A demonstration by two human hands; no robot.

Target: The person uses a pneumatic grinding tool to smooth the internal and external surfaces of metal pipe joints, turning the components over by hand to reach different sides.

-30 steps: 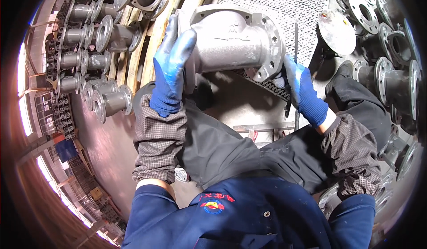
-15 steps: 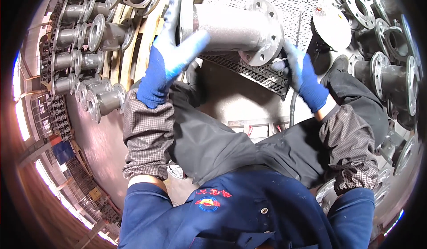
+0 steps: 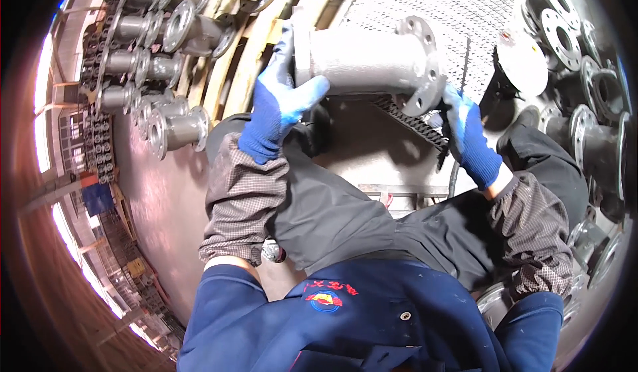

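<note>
A grey metal flanged pipe (image 3: 369, 60) lies crosswise between my two blue gloved hands, over a metal grating. My left hand (image 3: 279, 96) grips its left flange, fingers up along the outer side and thumb across toward the pipe's body. At the other end, my right hand (image 3: 460, 123) is against the rim of the right flange (image 3: 425, 66), which has bolt holes round it. Some of the right fingers are hidden behind that flange.
Perforated metal grating (image 3: 438, 6) spreads beyond the pipe. Similar flanged pipes crowd a wooden pallet (image 3: 232, 73) on the left and a pile (image 3: 588, 129) on the right. A round white-topped object (image 3: 523, 66) stands near my right knee. A dark hose (image 3: 454, 179) runs down beside my right hand.
The whole view has shifted, so most things appear farther right and lower. Both hands stay at the pipe's flanges, and less of the grating's near edge shows under the pipe.
</note>
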